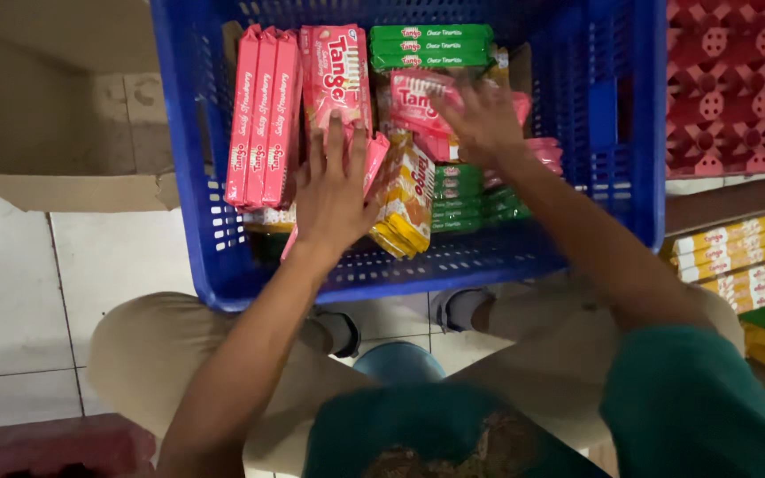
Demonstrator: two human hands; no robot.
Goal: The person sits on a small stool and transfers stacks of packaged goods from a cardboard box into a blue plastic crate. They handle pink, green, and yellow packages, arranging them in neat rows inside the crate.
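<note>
A deep blue plastic crate with slotted walls (pixel 214 239) sits on the pale tiled floor (pixel 11 292), filled with flat wafer packets. Beside it at the upper left lies a brown cardboard box (pixel 55 133), and at the upper right a stack of red moulded egg trays (pixel 737 88). Inside the crate, a row of pink wafer packets (pixel 263 115) stands on edge at the left, with green wafer packets (pixel 431 44) stacked at the back. The left hand (pixel 334 190) lies flat, fingers spread, pressing on a pink packet (pixel 336 75). The right hand (pixel 484 119) curls loosely over another pink packet (pixel 418 97); whether it grips it cannot be told.
</note>
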